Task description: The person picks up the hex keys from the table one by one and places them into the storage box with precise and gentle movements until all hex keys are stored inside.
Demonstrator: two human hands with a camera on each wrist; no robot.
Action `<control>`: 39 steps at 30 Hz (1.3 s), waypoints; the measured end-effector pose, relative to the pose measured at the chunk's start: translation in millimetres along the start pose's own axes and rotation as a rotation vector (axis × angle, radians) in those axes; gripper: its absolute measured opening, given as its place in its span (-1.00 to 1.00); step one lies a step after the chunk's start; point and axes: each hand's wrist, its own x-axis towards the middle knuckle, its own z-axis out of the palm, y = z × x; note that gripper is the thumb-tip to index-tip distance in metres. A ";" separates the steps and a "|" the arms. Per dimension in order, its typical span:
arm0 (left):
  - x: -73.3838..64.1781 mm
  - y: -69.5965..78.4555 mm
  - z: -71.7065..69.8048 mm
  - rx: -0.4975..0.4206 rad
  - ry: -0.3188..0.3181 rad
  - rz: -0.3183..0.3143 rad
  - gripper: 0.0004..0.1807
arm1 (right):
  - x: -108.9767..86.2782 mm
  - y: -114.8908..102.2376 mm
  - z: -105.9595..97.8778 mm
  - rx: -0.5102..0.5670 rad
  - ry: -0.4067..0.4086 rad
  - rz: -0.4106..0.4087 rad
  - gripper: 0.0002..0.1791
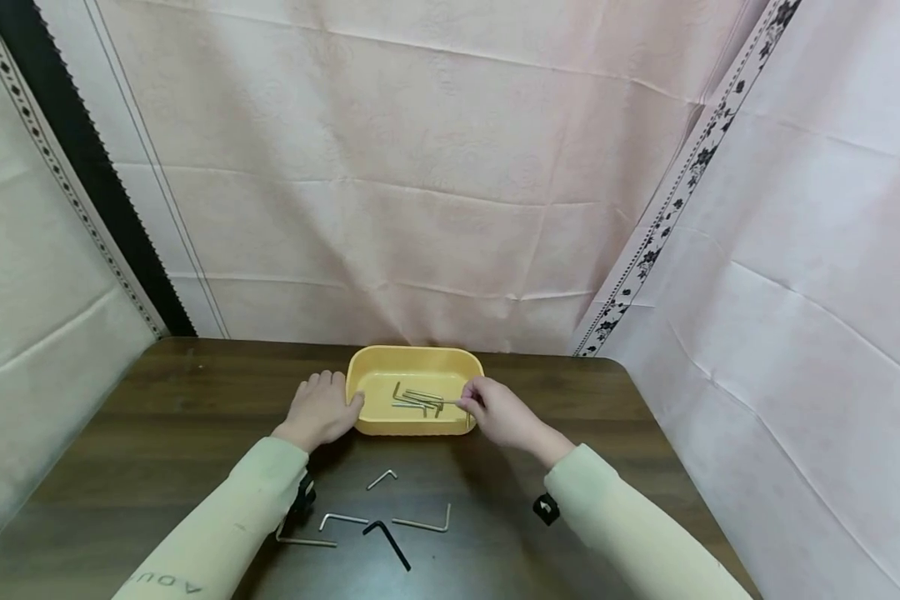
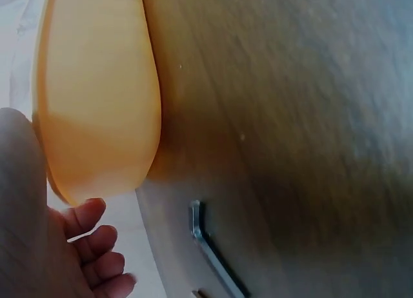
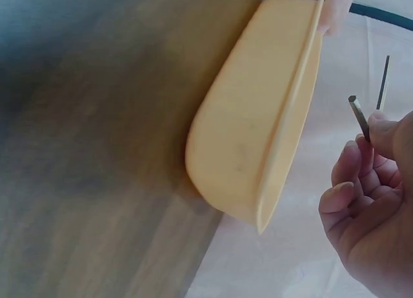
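Observation:
A yellow plastic tray (image 1: 412, 427) stands at the table's far edge, with several L-shaped hex keys (image 1: 420, 400) lying together inside. My left hand (image 1: 321, 410) holds the tray's left end, its thumb over the rim and its fingers outside. In the left wrist view, the index fingertip (image 2: 97, 206) is right at the tray's end wall. Over the tray's right end, my right hand (image 1: 498, 410) pinches one hex key (image 3: 359, 117) between thumb and fingers. Both its ends stick out of the grip in the right wrist view; the middle is hidden.
Nearer on the brown wooden table (image 1: 570, 550) lie several more hex keys, including a small one (image 1: 382, 479), a black one (image 1: 392, 546) and a brassy one (image 1: 423, 526). One brassy key (image 1: 307, 542) lies beside the left sleeve. Pale cloth (image 1: 390, 208) hangs behind the table and at both sides.

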 end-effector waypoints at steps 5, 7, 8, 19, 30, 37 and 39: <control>1.3 -2.1 2.7 -0.019 -0.031 0.006 -0.51 | 22.2 -0.7 5.3 -0.014 -0.018 0.054 -0.84; 2.5 -1.2 4.1 -0.035 -0.049 0.002 -0.56 | 31.7 -0.3 10.2 -0.021 -0.012 0.078 -0.84; 3.1 -0.5 4.6 -0.038 -0.055 -0.002 -0.57 | 36.6 0.3 13.3 -0.024 -0.007 0.089 -0.83; 5.3 10.5 1.5 -0.026 -0.050 -0.004 -0.61 | 75.1 1.3 40.2 -0.039 0.023 0.370 -0.47; 9.5 7.9 5.9 -0.001 -0.076 -0.043 -0.55 | 79.6 2.7 51.1 -0.159 -0.024 0.535 -0.79; 7.4 5.4 5.8 -0.005 -0.093 -0.064 -0.53 | 82.2 7.5 59.4 -0.203 -0.044 0.560 -0.82; 7.1 4.2 5.3 -0.004 -0.093 -0.065 -0.53 | 83.8 7.8 61.1 -0.206 -0.039 0.558 -0.85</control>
